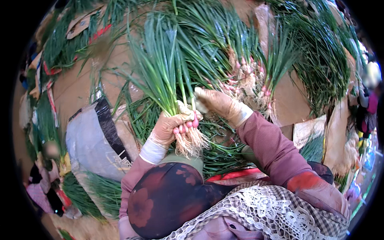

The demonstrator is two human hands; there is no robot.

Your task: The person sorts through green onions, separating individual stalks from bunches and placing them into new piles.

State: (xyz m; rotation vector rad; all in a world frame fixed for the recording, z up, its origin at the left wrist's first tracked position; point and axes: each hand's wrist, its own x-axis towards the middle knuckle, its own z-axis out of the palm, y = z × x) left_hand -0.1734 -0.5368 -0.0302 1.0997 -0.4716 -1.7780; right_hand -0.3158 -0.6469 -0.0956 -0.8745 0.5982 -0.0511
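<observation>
Holding pink-bulbed onions [170, 90] in my closed left hand [167, 127].
My right hand [218, 103], partly curled, is near; its grip I cannot tell.

Finely ribbed mauve sleeves [264, 144] that ended at white cuffs [153, 150], a red-orange patch [302, 181] that marked the right sleeve, dark trousers [164, 200] that bore reddish flowers, a checked garment [316, 214] that white openwork lace [264, 205] trimmed, olive-green lower-leg coverings [185, 159]

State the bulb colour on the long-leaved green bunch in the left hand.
Pinkish-red: small round bulbs above pale stringy roots; clearest in the head view.
</observation>
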